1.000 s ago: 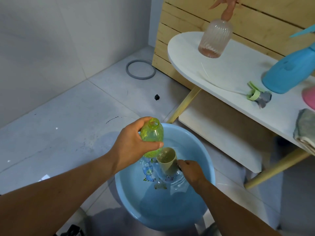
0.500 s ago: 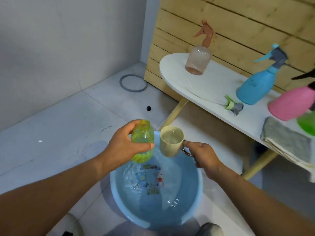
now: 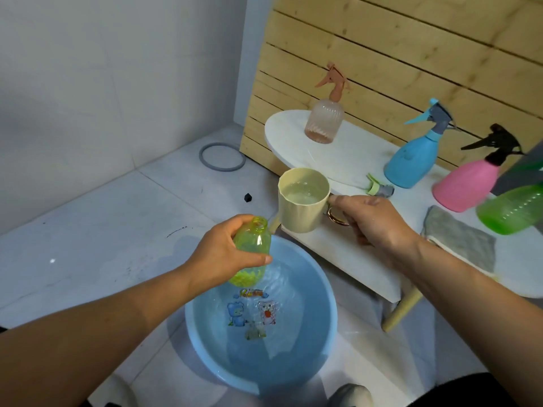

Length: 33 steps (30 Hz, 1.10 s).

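Above the blue basin [image 3: 320, 342], the left hand [image 3: 223, 254] grips the open-necked yellow-green bottle [image 3: 252, 251] tilted up-right toward the water-filled cream cup [image 3: 304, 205], gripped by its handle in the right hand [image 3: 379, 224] just above-right.

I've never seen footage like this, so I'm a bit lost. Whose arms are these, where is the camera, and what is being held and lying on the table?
No machine here: these are a person's two bare arms, filmed by one wide-angle camera worn on the head, looking forward and down. The left hand grips an uncapped yellow-green bottle, its fingers curled round it, above a blue basin of water on the floor. The right hand holds a cream cup with water in it by the handle. On the white table stand a peach spray bottle, a blue spray bottle, a pink spray bottle and a green spray bottle. A loose spray head and a grey cloth lie there too.
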Tool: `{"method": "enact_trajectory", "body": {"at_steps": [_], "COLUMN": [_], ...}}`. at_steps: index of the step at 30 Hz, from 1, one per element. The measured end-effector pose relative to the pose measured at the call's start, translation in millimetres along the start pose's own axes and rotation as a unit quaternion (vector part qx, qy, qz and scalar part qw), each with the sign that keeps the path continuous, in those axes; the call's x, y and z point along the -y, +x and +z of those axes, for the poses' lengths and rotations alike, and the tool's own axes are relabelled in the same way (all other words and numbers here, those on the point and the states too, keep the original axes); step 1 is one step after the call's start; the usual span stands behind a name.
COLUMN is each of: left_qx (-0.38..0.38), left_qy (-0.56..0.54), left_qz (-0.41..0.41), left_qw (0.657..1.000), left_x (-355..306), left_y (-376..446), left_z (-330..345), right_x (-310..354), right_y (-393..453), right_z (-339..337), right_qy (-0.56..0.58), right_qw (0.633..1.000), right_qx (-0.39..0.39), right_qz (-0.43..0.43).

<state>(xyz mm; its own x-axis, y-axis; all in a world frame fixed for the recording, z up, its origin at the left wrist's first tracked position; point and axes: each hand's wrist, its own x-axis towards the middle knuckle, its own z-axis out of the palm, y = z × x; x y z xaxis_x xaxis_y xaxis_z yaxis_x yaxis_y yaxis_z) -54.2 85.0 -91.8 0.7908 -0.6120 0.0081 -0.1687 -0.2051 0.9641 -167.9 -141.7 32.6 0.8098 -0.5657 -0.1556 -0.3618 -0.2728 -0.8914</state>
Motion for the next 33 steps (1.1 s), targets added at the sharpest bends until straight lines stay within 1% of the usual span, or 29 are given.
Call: {"method": "enact_trajectory", "body": {"at_steps": [11,26,33], "left_qx": [0.001,-0.005,-0.003], "left_qy": [0.023,0.014,0.012], "left_qz": [0.004,0.014,0.007], "left_qw": [1.000,1.000,1.000], "left_x": [-3,-6,-7], "left_y": [-1,-3,-3], "left_z": [1,-2,-4], "right_x": [11,17,15], "right_y": [-7,-9,-9], "right_z": [-1,13,15], "right_qy": [-0.059,-0.112,-0.158], "right_qw": [0.995,0.987,0.979], "right_qx": [-0.005,-0.007,-0.009], "right_qz": [-0.082,-0.115,-0.131]}}
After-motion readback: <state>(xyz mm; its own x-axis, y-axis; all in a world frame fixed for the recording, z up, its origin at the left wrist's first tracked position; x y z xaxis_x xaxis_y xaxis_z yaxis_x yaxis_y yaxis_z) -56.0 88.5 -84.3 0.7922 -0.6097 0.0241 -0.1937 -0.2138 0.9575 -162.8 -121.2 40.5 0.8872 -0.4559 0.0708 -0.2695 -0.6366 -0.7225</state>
